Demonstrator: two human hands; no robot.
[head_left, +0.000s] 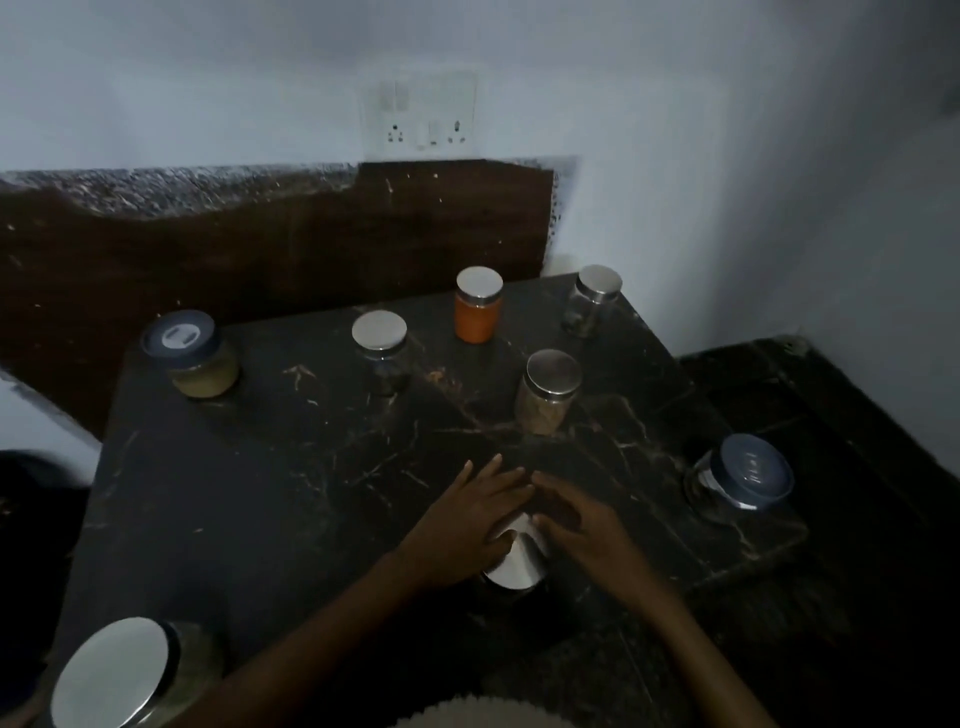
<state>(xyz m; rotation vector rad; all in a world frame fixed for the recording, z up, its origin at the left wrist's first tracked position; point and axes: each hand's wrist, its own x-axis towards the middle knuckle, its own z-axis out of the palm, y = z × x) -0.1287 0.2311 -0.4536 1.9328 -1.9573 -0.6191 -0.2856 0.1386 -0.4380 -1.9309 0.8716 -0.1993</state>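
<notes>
My left grip (467, 514) lay with fingers straight and unclenched on the steel-lidded jar (514, 569), at the tabletop's (260, 493) six o'clock side. My right grip (576, 525) spread flat over it from three o'clock, fingertips nearly meeting.

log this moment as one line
left hand and right hand touch steel-lidded jar | jar upright on dark table | lid on

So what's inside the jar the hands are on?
Only its shiny silver lid shows, with the left hand and right hand over it. Lid and hands hide what is inside.
</notes>
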